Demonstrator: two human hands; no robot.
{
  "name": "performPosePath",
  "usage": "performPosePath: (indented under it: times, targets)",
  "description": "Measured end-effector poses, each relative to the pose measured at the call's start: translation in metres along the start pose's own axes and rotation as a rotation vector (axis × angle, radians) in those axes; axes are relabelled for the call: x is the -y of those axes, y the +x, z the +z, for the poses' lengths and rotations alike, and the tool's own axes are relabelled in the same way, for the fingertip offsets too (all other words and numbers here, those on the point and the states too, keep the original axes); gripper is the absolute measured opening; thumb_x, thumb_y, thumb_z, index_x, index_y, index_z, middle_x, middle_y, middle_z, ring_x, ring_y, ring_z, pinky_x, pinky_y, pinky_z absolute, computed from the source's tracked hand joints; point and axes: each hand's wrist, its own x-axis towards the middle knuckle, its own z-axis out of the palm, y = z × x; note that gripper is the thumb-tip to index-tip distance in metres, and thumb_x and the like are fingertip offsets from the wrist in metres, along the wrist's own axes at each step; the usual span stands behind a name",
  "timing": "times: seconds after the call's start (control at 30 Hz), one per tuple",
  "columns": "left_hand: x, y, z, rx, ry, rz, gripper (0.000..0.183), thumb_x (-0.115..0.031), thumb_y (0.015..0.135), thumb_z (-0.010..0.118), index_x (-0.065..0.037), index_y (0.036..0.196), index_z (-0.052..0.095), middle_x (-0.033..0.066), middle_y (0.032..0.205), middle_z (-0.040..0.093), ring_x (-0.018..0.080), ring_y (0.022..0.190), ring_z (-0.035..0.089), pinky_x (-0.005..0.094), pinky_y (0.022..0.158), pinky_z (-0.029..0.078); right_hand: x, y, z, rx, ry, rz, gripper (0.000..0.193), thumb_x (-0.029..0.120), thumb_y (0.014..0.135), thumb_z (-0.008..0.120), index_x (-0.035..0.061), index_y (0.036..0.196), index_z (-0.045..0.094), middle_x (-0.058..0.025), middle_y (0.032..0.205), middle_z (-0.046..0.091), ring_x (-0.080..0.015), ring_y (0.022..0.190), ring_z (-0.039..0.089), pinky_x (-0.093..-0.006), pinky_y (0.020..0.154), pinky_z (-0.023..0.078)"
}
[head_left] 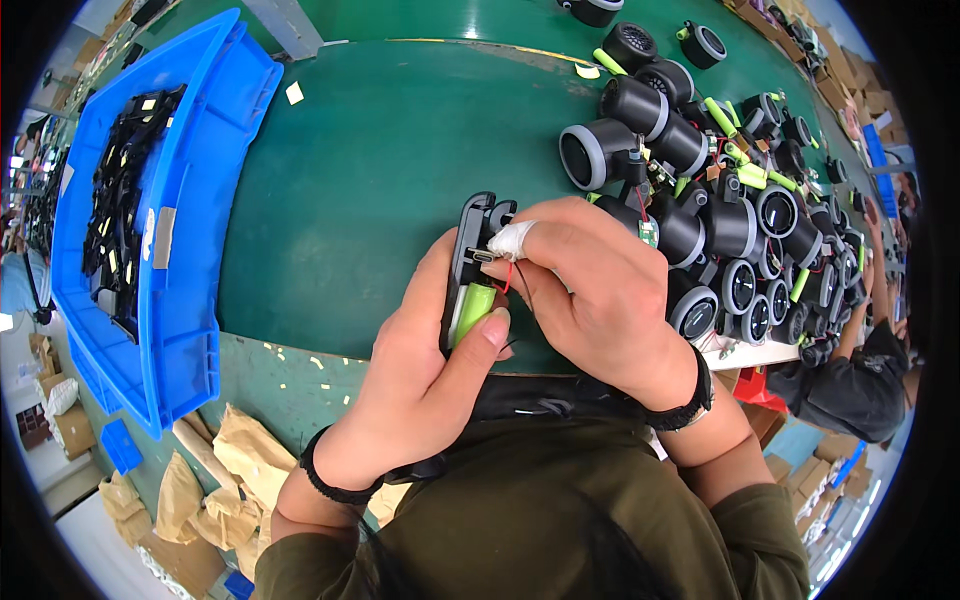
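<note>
Upright in front of me, my left hand (420,375) is closed round a long black plastic housing (462,262) with a grey edge. A lime-green battery cell (474,308) lies in its lower part, under my left thumb. Above the cell sits a small part with a silvery metal connector (482,256), pinched by my right hand (590,285) at the housing's upper end. White wrapping (511,240) covers the tip of one right finger. Thin red wire (507,278) and dark wire run between my hands. The rest of the connector part is hidden by my fingers.
A blue bin (200,200) with black plastic parts (125,215) stands at the left. Round black assemblies (725,225) with grey rims, green cells and wires crowd the right side. Brown paper (250,450) lies lower left. A co-worker (850,385) is at far right.
</note>
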Motion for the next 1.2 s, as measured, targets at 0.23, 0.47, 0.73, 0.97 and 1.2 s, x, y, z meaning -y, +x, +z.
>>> performPosePath:
  times: [0.23,0.47,0.73,0.97,1.2]
  targets:
    - [-0.002,-0.002,0.0,-0.029,0.138,0.088,0.047,-0.007,0.09,0.044,0.003,0.131,0.026,0.0109,0.101,0.053,0.0147,0.085,0.055,0.0287,0.068,0.052,0.011,0.0,0.007,-0.101,-0.144,0.048,0.019,-0.006,0.063,0.07,-0.0006,0.078,0.06,-0.0102,0.074,0.06,-0.0231,0.063,0.059,-0.0284,0.053,0.047]
    - [0.007,-0.006,0.003,-0.082,0.19,0.203,0.048,-0.003,0.088,0.045,0.006,0.131,0.025,0.0141,0.102,0.053,0.0223,0.089,0.055,0.0327,0.078,0.047,0.014,-0.001,0.01,-0.139,-0.154,0.017,0.019,-0.009,0.064,0.067,-0.0027,0.08,0.059,-0.0122,0.074,0.059,-0.0241,0.062,0.058,-0.0289,0.051,0.047]
    - [-0.001,-0.011,0.007,-0.157,0.643,0.445,0.052,0.002,0.083,0.047,0.013,0.128,0.023,0.0309,0.117,0.042,0.0426,0.1,0.051,0.0386,0.084,0.043,0.013,0.0,-0.005,-0.026,-0.214,-0.184,0.035,0.001,0.052,0.063,-0.0059,0.085,0.055,-0.0141,0.08,0.054,-0.0263,0.063,0.055,-0.031,0.053,0.048]
    - [-0.005,-0.012,0.01,-0.057,0.103,0.09,0.051,-0.001,0.087,0.044,0.008,0.132,0.021,0.0161,0.106,0.049,0.0224,0.084,0.054,0.0323,0.073,0.049,0.012,0.004,-0.01,-0.003,-0.081,-0.089,0.025,-0.013,0.058,0.063,-0.0035,0.081,0.059,-0.0124,0.074,0.058,-0.0233,0.059,0.056,-0.0282,0.05,0.045]
    - [0.0,-0.01,0.01,-0.076,-0.009,0.092,0.051,-0.004,0.089,0.043,0.006,0.133,0.02,0.0117,0.101,0.05,0.0134,0.079,0.052,0.0257,0.06,0.054,0.013,0.003,-0.01,-0.009,-0.091,-0.068,0.024,-0.014,0.059,0.063,-0.0045,0.081,0.058,-0.0128,0.073,0.058,-0.0242,0.06,0.056,-0.0285,0.051,0.046]
